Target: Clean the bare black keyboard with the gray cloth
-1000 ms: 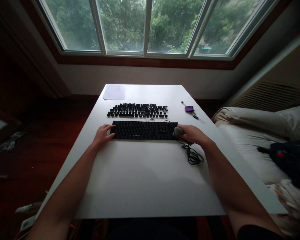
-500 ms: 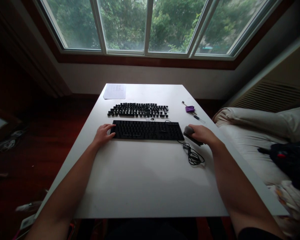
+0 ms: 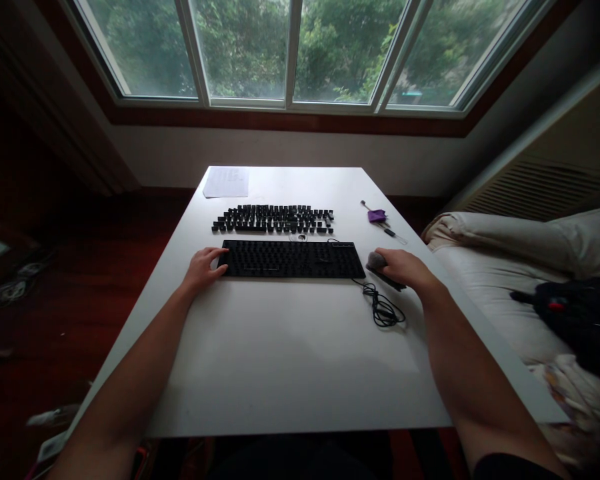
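Observation:
A black keyboard base (image 3: 290, 260), stripped of its keycaps, lies flat on the white table (image 3: 280, 373). My left hand (image 3: 203, 269) grips its left end, thumb at the near corner and fingers at the far one. To the right of the keyboard, my right hand (image 3: 403, 265) is closed around a grey rounded, soft-looking object (image 3: 377, 260), whose kind I cannot make out. Under that hand a flat black piece (image 3: 393, 283) shows; whether it joins the grey object is unclear. Behind the keyboard stand rows of loose black keycaps (image 3: 275, 217).
A coiled black cable (image 3: 384, 308) lies at the keyboard's near right. Farther back on the right are a purple item (image 3: 377, 216) and a small black-handled tool (image 3: 390, 233). Paper sheets (image 3: 226, 182) lie at the far left. A pale sofa (image 3: 485, 267) stands along the right.
The camera view has shifted slightly. Both hands keep their places at the keyboard and on the grey object.

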{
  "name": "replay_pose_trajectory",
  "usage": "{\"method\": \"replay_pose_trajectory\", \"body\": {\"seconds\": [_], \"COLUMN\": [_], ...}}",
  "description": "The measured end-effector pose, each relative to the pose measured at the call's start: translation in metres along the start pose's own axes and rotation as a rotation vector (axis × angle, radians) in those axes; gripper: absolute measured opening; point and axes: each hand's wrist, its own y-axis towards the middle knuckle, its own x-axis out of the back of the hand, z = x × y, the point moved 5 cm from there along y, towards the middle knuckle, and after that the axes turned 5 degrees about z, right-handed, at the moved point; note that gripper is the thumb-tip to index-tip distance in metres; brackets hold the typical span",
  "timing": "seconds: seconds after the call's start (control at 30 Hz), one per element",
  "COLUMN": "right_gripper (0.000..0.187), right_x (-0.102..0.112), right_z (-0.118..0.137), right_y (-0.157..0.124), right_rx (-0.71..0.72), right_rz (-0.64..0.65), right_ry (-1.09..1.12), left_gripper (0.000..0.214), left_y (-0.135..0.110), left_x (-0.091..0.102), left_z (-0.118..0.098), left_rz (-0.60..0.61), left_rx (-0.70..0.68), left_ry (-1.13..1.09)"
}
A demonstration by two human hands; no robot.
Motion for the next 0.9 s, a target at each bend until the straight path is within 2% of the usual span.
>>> {"method": "replay_pose_trajectory", "body": {"seconds": [0.07,0.2,0.3,0.37,0.53,0.6,0.67,0.83,0.9], "right_gripper": [0.015,0.013,0.012,0.013,0.016,0.015,0.015,0.016,0.017], "right_x": [0.002,-0.001,-0.007,-0.011,-0.010,-0.008,-0.007,-0.014,-0.019], "right_z": [0.010,0.047,0.064,0.060,0.025,0.024,0.037,0.099,0.116], "right_y": [-0.004,-0.009,-0.009,-0.008,-0.009,-0.011,-0.012,-0.010,-0.008], "right_rx": [0.038,0.196,0.249,0.228,0.092,0.058,0.059,0.147,0.191], "right_rz": [-0.016,0.035,0.092,0.122,0.154,0.144,0.109,-0.061,-0.087], "right_ry": [0.064,0.286,0.309,0.241,0.040,-0.006,-0.031,-0.017,0.040], "left_gripper": [0.047,0.047,0.047,0.048,0.047,0.047,0.047,0.048,0.049], "left_y": [0.000,0.000,0.001,0.001,0.001,0.001,0.001,0.001,0.000], "left_x": [0.000,-0.001,-0.002,-0.003,-0.002,-0.002,-0.002,-0.002,-0.002], "left_z": [-0.001,-0.002,-0.001,-0.001,-0.001,-0.002,-0.002,0.001,0.002], "left_rz": [-0.001,-0.008,-0.011,-0.007,-0.001,-0.002,-0.002,-0.001,0.000], "left_rx": [-0.005,-0.015,-0.019,-0.018,-0.009,-0.011,-0.013,0.018,0.023], "left_ry": [0.003,0.017,0.025,0.024,0.024,0.020,0.017,0.010,0.002]}}
